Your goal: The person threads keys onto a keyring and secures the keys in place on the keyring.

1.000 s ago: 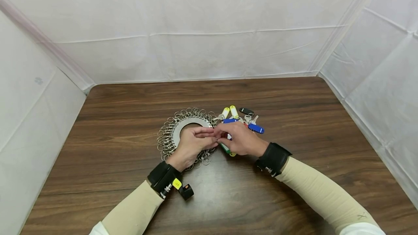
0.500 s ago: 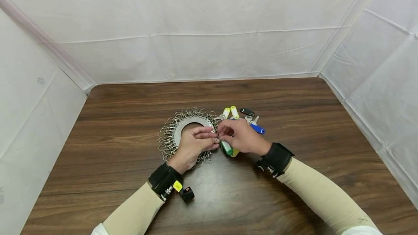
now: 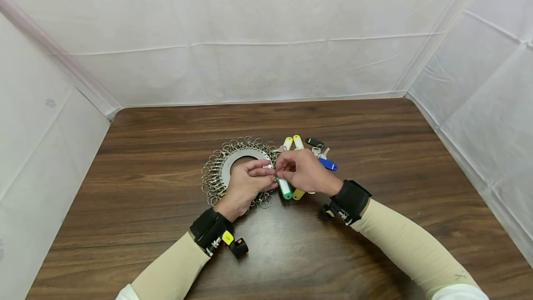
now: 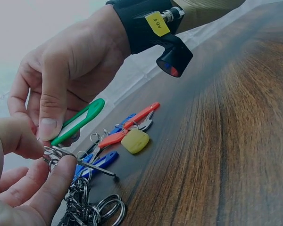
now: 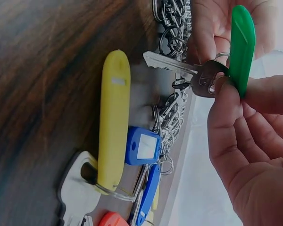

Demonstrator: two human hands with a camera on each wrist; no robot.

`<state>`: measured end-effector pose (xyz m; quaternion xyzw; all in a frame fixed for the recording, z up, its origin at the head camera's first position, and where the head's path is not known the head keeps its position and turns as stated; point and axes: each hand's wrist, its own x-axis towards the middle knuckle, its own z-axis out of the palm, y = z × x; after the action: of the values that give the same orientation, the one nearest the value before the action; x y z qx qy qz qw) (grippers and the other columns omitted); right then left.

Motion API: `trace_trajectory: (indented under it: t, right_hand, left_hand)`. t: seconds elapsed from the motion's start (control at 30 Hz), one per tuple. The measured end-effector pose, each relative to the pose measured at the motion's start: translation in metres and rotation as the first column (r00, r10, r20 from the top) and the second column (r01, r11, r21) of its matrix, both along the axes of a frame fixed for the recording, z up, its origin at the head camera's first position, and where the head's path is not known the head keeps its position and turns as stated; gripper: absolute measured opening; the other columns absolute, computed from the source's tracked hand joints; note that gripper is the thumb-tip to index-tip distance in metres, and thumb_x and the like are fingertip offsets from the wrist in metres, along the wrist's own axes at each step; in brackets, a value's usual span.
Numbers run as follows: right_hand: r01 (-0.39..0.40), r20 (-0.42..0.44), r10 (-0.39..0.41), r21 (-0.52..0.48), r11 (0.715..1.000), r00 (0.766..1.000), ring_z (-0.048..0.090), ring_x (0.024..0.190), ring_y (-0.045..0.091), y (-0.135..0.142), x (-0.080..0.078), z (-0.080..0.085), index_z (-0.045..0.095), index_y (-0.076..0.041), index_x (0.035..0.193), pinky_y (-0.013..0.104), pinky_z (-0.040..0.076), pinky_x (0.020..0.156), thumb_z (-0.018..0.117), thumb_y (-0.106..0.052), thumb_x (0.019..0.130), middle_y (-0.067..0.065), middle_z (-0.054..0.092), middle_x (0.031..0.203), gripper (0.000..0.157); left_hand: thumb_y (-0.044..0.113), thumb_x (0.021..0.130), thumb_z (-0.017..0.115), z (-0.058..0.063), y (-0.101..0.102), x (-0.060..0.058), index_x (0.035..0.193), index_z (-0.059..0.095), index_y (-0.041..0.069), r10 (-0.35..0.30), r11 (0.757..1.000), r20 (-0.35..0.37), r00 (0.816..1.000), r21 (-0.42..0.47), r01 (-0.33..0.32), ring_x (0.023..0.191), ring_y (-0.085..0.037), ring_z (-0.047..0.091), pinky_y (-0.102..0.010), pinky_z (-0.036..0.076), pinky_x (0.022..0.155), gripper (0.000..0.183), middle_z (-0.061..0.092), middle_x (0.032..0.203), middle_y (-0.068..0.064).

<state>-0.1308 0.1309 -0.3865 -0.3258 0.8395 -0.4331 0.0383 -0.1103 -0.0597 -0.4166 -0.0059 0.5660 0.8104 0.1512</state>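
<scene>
My left hand [image 3: 247, 182] pinches a small metal key ring [image 4: 52, 153] between thumb and fingertips, at the right side of a flat grey metal hoop [image 3: 226, 168] fringed with clips and rings. Facing it, my right hand [image 3: 306, 170] pinches the ring end of a green key tag [image 5: 243, 49] with a white label. A silver key [image 5: 172, 63] hangs from the same spot, its blade pointing away from the fingers in the right wrist view. The fingertips of both hands nearly meet. Part of the ring is hidden behind the fingers.
Beside the right hand lie more tagged keys: a yellow tag [image 5: 114, 117], blue tags [image 3: 328, 164], a red tag [image 4: 146, 115] and a black tag [image 3: 314, 142]. Two yellow-and-white tags [image 3: 297, 142] lie behind it. White sheeting [image 3: 258, 73] walls the wooden table [image 3: 166, 235].
The green tag, mostly covered by my right hand before, now shows fully and points towards the table's front. The right fingers have shifted slightly; the left hand stays in place.
</scene>
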Motion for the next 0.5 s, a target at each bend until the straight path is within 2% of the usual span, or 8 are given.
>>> trace_trajectory:
  t: [0.1,0.3,0.5]
  right_hand:
    - [-0.011,0.001,0.011,-0.017,1.000,1.000,0.060,0.070,0.009,-0.0001,0.0004,0.0006,0.065,-0.010,0.086,0.030,0.053,0.061,0.069,0.002,0.084,-0.001,0.065,0.077,0.013]
    - [-0.009,-0.001,0.009,-0.025,1.000,1.000,0.061,0.069,0.011,-0.0001,0.0010,0.0022,0.067,-0.009,0.086,0.032,0.053,0.061,0.070,0.002,0.084,0.000,0.065,0.077,0.012]
    - [0.016,0.000,-0.016,-0.023,1.000,1.000,0.062,0.070,0.018,-0.0012,0.0022,0.0039,0.066,-0.004,0.086,0.038,0.053,0.062,0.069,0.006,0.083,0.007,0.066,0.078,0.011]
  left_hand:
    - [-0.021,0.074,0.058,-0.0003,0.0000,-0.0003,0.119,0.054,-0.014,-0.003,1.000,-0.018,1.000,-0.003,0.003,0.084,-0.029,0.067,-0.038,0.057,0.075,0.046,0.067,0.095,-0.021]
    - [-0.020,0.077,0.059,-0.0026,0.0003,-0.0006,0.099,0.060,-0.018,-0.030,1.000,-0.071,0.997,-0.007,0.030,0.082,-0.030,0.067,-0.037,0.057,0.075,0.021,0.066,0.092,-0.024]
    - [-0.015,0.082,0.061,-0.0038,0.0003,0.0002,0.094,0.061,-0.016,-0.038,0.999,-0.071,0.997,-0.027,0.037,0.084,-0.027,0.067,-0.035,0.056,0.077,0.013,0.066,0.094,-0.022]
